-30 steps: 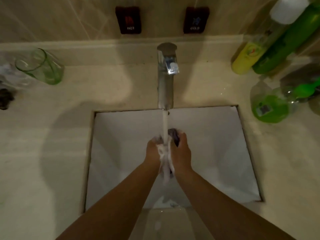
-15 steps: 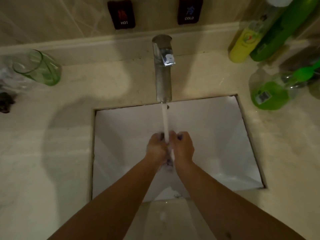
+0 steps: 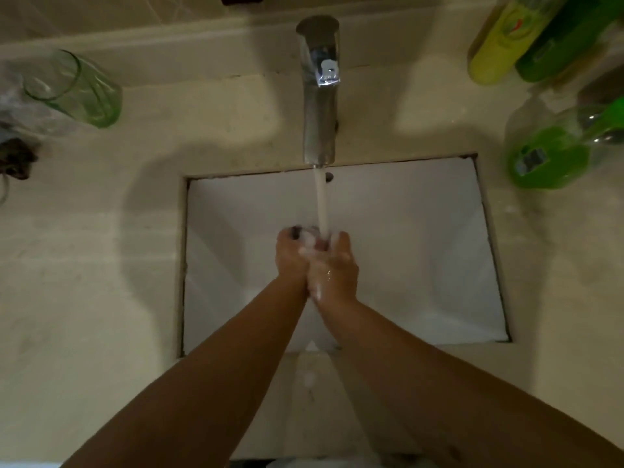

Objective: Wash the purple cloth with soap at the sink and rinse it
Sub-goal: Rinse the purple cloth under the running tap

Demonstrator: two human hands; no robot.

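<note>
Over the white sink (image 3: 422, 265), my left hand (image 3: 291, 261) and my right hand (image 3: 337, 268) are pressed together, both curled round the purple cloth (image 3: 309, 235). The cloth is bunched and soapy, and only a small foamy bit shows above my fingers. Water (image 3: 320, 204) runs from the chrome tap (image 3: 320, 92) straight onto the cloth and my right fingers. Foam clings to my right hand.
A green glass (image 3: 77, 91) stands on the counter at the left, beside a clear plastic wrapper and a dark object (image 3: 15, 160). At the right stand a yellow bottle (image 3: 496, 45), a green bottle (image 3: 557, 45) and a clear bottle of green liquid (image 3: 547, 157).
My hands have closed tighter around the cloth, so the hanging soapy part is now tucked between them. The view has tilted downward, and the tap sits higher in the frame.
</note>
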